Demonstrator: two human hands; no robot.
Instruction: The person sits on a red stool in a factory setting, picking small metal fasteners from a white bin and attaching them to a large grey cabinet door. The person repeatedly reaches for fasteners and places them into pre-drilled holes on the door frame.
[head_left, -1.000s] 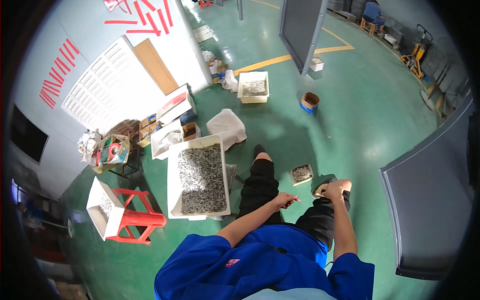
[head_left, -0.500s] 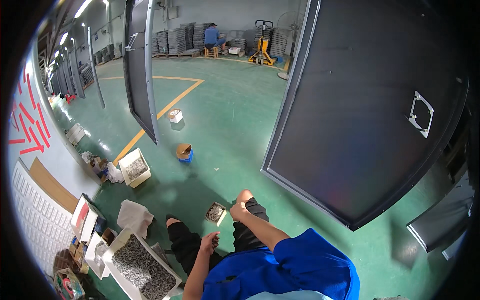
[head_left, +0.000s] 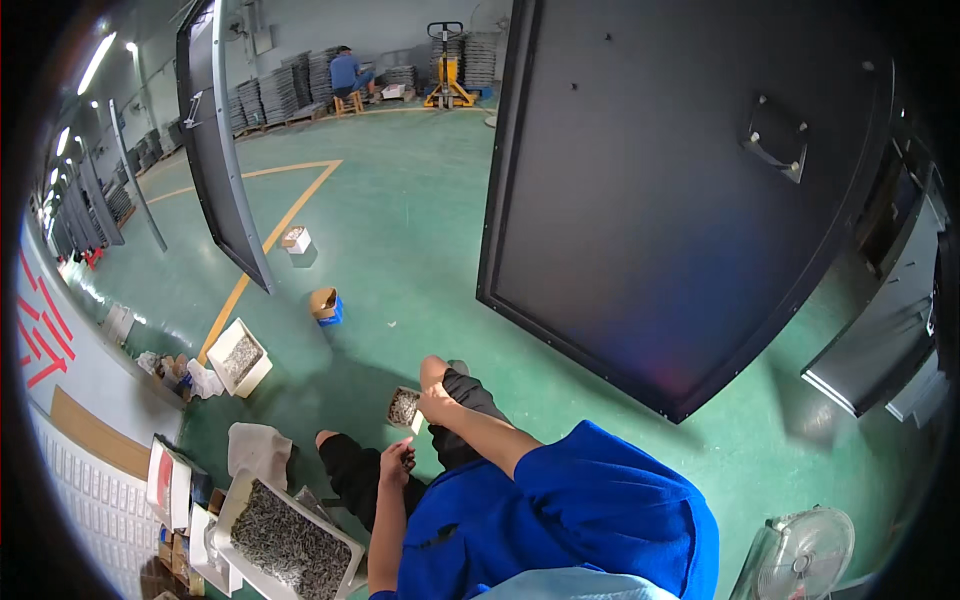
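Observation:
My left hand (head_left: 397, 458) is held over my lap with its fingers curled; something dark seems to be in it, too small to make out. At my right knee, my right hand (head_left: 436, 405) is beside a small box (head_left: 414, 424) of small metal parts, and its fingers are mostly hidden. To my left stands a large white bin (head_left: 238, 492) heaped with grey metal pieces that look like screws. A large black panel (head_left: 640, 220) with a square fitting hangs in front of me on the right, apart from both hands.
A second dark panel (head_left: 212, 150) hangs at the left. On the green floor stand a white bin (head_left: 262, 377), a blue box (head_left: 328, 312) and a white carton (head_left: 297, 241). A fan (head_left: 802, 555) is at lower right. Farther back are a seated person (head_left: 346, 72) and a yellow pallet truck (head_left: 448, 95).
The view has swung right, so the scene sits farther left and the fan now shows. My right hand has come closer to the small box. My left hand stays over my lap.

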